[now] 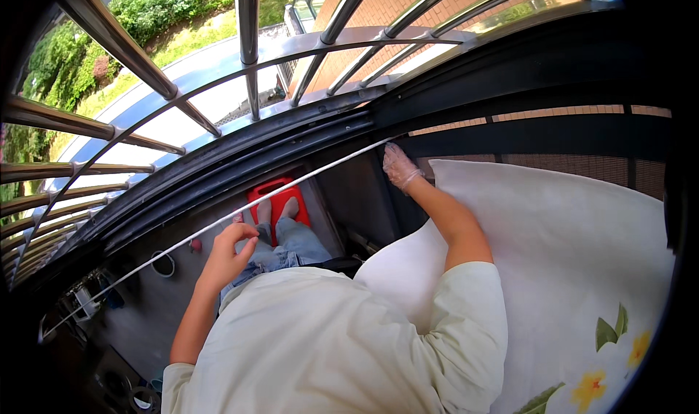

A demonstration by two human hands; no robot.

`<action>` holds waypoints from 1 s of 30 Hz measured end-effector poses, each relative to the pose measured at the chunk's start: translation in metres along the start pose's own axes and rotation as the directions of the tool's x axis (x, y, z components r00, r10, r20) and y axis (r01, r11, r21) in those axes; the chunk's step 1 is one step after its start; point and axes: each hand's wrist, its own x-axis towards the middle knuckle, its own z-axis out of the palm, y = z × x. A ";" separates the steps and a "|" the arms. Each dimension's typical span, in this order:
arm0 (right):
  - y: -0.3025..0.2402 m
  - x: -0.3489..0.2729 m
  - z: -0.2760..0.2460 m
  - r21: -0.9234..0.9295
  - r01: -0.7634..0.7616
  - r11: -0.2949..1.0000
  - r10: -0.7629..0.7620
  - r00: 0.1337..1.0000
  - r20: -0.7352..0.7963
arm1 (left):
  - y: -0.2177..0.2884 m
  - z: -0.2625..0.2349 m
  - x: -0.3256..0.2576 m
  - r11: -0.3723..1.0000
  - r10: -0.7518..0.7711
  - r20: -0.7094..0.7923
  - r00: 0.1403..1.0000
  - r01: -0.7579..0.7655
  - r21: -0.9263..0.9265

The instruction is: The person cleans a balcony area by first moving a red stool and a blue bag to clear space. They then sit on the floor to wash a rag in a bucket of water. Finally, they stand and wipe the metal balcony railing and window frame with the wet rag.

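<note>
My left hand (228,256), half curled, lies by the middle of the white line (298,182); my gloved right hand (401,168) lies by its upper end. I cannot tell whether either pinches it.

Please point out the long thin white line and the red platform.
Long thin white line (291,185): head view, on its middle stretch.
Red platform (277,203): head view, on its bare upper surface.

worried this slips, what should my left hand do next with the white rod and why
I'd probably close the left hand into a firmer grip on the long, thin white rod: its thumb stands apart, so any hold there looks loose. The right hand, in clear plastic, is up at the far end, leaving a long span to steady.
</note>
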 end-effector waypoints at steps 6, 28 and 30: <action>-0.004 -0.013 -0.020 0.177 0.178 0.968 -0.201 0.972 0.120 | -0.006 -0.001 -0.006 0.991 -0.128 0.009 0.992 0.128 -0.031; -0.037 -0.034 0.004 0.305 0.004 0.952 -0.031 0.996 0.086 | 0.004 0.013 0.001 0.993 -0.115 0.130 0.985 0.109 0.048; -0.011 -0.022 -0.023 0.248 -0.106 0.963 0.109 0.994 0.004 | 0.004 0.015 0.001 0.993 -0.109 0.145 0.983 0.101 0.058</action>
